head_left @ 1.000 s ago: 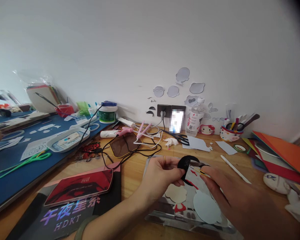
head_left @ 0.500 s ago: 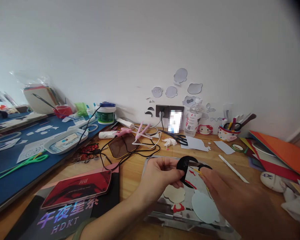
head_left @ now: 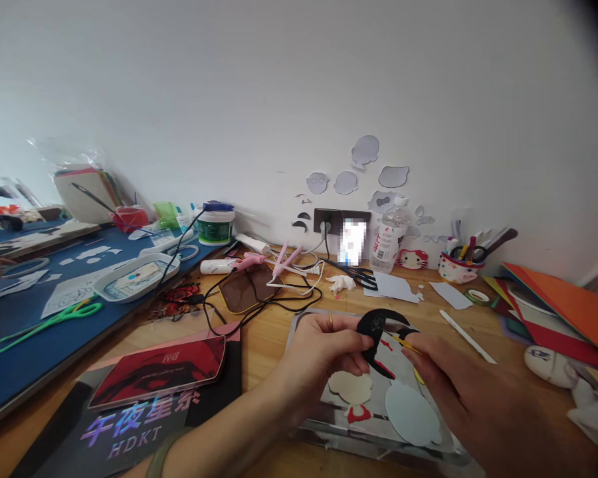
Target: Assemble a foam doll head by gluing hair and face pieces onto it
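My left hand pinches a black curved cutout between thumb and fingers, holding it above a grey tray. Closed round a thin yellow-shafted tool, my right hand brings its narrow tip against or very near the cutout's face. The tool's exact kind cannot be made out. Under both hands lies the tray, bearing a cream cloud-shaped cutout, a pale blue rounded cutout and small red pieces. My right hand hides part of the tray.
Left of my arm lie a red box and a black HDKT folder. Pink glue guns and tangled cables sit behind. A bottle, pen cup, white pen and coloured sheets stand or lie farther right.
The view has shifted slightly, so most things appear a little farther right. The yellow shaft shows more plainly against the black cutout, which is still in my left hand.
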The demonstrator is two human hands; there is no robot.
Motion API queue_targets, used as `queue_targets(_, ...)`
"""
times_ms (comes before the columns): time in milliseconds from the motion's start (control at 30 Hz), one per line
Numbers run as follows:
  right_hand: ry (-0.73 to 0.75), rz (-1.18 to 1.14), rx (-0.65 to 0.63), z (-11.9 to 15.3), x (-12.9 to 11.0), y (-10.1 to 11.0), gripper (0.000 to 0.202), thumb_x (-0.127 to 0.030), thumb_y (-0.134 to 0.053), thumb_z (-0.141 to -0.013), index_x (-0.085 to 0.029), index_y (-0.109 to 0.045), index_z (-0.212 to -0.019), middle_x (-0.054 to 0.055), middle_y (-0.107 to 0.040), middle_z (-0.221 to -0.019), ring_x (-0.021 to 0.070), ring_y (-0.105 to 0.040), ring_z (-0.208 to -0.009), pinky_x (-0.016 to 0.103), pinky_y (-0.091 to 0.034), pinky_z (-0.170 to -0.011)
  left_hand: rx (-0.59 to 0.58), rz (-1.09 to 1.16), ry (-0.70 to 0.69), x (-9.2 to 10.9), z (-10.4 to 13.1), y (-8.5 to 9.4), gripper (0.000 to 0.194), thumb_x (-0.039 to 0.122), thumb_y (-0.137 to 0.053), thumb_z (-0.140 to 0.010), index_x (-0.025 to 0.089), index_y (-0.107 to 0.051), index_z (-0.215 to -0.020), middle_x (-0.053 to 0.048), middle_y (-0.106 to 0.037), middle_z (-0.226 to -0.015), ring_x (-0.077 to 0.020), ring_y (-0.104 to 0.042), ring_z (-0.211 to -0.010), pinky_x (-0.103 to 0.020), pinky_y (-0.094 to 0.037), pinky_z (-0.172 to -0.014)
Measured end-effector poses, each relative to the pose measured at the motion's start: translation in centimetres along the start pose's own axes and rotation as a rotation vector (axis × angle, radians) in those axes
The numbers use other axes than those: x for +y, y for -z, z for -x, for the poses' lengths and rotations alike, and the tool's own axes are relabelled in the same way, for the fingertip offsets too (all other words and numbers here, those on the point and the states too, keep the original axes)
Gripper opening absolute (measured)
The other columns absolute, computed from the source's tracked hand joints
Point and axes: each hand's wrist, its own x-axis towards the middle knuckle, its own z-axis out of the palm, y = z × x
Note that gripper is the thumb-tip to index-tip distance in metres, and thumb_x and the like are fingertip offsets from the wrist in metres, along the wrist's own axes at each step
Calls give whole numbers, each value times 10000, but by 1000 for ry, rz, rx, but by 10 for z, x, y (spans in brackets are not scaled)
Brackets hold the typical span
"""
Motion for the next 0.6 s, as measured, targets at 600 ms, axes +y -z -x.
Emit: queue_targets(600, 75, 236, 5, -2, -3, 7, 282, -307, -287, -880, -203, -548, -894, -20, -652, -638, 106, -553, -387, 239, -314, -341, 52, -94, -109, -3, 1, -2, 57, 146, -626, -629, 105, -647, -663, 22, -555, -487, -23, -472, -404, -129, -379, -445)
